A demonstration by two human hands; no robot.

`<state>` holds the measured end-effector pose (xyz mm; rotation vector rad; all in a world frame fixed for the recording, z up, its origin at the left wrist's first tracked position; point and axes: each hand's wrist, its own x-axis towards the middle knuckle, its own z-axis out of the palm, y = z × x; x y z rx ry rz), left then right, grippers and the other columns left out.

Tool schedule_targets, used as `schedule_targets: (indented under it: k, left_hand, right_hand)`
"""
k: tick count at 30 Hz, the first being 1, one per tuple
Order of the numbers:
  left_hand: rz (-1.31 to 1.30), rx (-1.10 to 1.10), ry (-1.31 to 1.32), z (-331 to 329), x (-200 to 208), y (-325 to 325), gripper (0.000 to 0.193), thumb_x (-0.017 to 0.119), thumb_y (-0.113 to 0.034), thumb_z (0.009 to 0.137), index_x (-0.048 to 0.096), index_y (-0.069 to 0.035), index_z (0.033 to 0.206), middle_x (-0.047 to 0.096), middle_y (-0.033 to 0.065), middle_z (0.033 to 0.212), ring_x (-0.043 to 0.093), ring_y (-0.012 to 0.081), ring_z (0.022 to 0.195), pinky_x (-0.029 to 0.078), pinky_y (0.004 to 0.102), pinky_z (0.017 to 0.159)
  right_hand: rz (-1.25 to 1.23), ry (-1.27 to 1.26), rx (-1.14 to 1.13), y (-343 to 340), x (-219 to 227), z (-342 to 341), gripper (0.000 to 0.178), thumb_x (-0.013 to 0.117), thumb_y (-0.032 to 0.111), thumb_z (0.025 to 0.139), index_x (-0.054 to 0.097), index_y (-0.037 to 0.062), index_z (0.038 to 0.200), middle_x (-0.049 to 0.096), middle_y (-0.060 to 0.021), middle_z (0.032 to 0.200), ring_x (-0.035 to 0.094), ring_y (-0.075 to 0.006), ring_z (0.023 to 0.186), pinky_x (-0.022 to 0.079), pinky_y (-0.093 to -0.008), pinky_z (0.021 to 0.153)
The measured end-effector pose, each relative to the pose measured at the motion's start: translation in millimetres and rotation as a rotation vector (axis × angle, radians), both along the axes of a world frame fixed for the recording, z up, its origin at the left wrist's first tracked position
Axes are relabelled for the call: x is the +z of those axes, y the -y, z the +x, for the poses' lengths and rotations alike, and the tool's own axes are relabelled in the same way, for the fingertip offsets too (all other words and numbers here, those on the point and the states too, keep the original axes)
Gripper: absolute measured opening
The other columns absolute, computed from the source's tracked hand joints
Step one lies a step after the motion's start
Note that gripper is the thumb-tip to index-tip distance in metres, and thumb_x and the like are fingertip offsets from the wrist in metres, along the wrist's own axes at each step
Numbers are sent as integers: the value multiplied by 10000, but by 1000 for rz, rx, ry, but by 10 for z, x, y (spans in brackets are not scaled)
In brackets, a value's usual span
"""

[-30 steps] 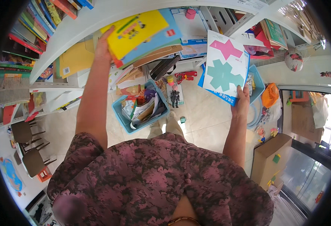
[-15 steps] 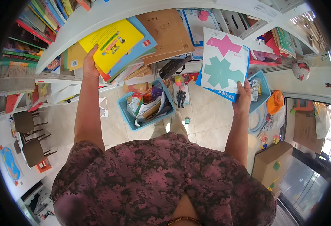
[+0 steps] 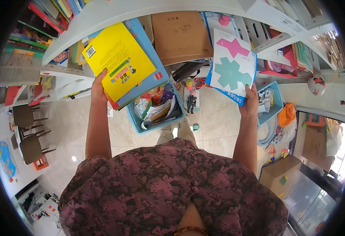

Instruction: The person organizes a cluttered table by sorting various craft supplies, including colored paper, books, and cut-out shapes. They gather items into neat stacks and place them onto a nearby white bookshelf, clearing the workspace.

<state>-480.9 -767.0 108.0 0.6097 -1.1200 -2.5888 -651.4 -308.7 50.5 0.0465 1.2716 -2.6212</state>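
A stack of books, with a yellow book (image 3: 119,55) on top of a larger blue one (image 3: 156,72), is gripped at its lower left corner by my left hand (image 3: 99,88). The thumb lies on the yellow cover; the other fingers are hidden beneath. My right hand (image 3: 250,100) pinches the lower right corner of a white sheet (image 3: 229,59) printed with pink and green flat cut-out shapes, together with a blue booklet (image 3: 229,94) under it. Between the two held lots, a brown cardboard folder (image 3: 182,35) lies on the shelf.
A blue bin (image 3: 141,128) of papers stands on the floor below the yellow book. Another blue bin (image 3: 276,104) is at the right, near an orange bag (image 3: 286,115). A dark toy figure (image 3: 191,102) is between them. White shelves (image 3: 101,27) run across the far side.
My left hand has drawn the yellow and blue books off the folder toward me, and they now overlap the papers bin. The right hand keeps its sheet and booklet nearly still.
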Motion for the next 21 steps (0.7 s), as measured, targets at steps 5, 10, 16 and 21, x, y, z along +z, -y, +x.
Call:
schedule_targets:
  k: [5,10,16,21]
  left_hand:
    - [-1,42,74,129,-29,-135,537,566,-246,827,359,-100,1300,499,169,1208,530,391,1000,473,621,666]
    - [29,98,116,74,-148,35,547,590,-240,806,385,-63,1281,526,163,1174,539,337,1015,474,498,794]
    - [-33,197,140,154,-188,4,533,611,-190,784,412,-30,1252,541,160,1149,545,282,1011,447,402,862]
    - [-29,187,136,122,-184,34,503,616,-167,781,436,-23,1228,551,157,1131,550,276,1007,454,380,855]
  right_hand:
    - [3,18,103,220,37,-261,386,498,53,871,435,1,1248,543,-106,1175,539,-215,1068,454,-341,894]
    - [190,40,179,1112,148,-975,335,536,21,833,492,-11,1163,567,-110,1093,561,-204,974,467,-324,844]
    - [566,188,300,1750,-25,-1699,390,615,59,756,493,-35,1114,571,-128,1016,564,-236,901,486,-369,730]
    - [1037,113,302,1975,-23,-2037,577,725,195,659,474,-47,1119,571,-148,969,555,-248,807,430,-395,584]
